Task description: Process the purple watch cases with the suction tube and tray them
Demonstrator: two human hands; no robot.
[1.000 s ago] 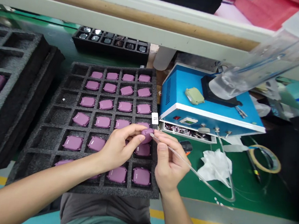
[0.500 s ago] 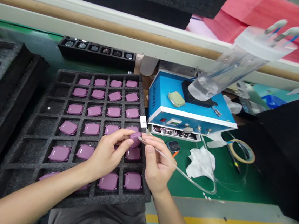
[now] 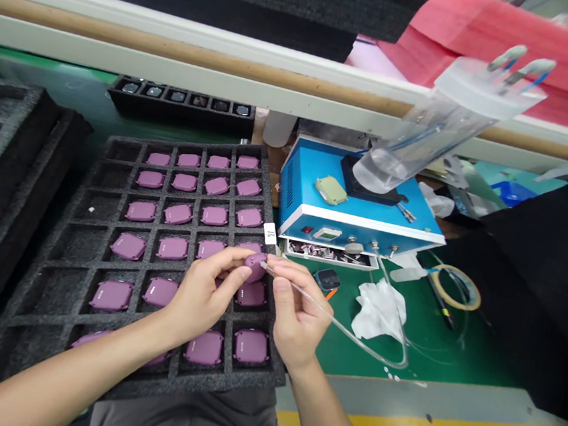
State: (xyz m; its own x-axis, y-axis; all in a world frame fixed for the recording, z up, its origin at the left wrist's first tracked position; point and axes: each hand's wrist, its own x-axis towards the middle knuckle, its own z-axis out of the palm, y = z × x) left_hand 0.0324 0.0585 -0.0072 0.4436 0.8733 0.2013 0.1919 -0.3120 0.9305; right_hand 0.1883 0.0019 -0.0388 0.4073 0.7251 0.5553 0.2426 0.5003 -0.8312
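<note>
Between thumb and fingers, my left hand [image 3: 209,289] holds a small purple case [image 3: 255,266] tilted over the right part of a black foam tray [image 3: 66,252]. My right hand [image 3: 300,312] pinches the end of a clear thin tube [image 3: 348,330], its tip at the right edge of that case. Whether tip and case touch is too small to tell. Similar purple cases lie in most of the tray's compartments, while the left column holds none. From my right hand the tube loops down and back up to the front of a blue machine [image 3: 359,210].
A pale green case [image 3: 331,190] and a clear cylinder [image 3: 398,144] stand on the machine. On the green table lie a white tissue [image 3: 380,309], a smartwatch [image 3: 326,279] and a tape roll [image 3: 456,287]. Black foam trays [image 3: 9,193] are stacked at left; a shelf edge crosses behind.
The view has shifted slightly. Both hands keep their grips on the case and the tube, with no clear movement between them.
</note>
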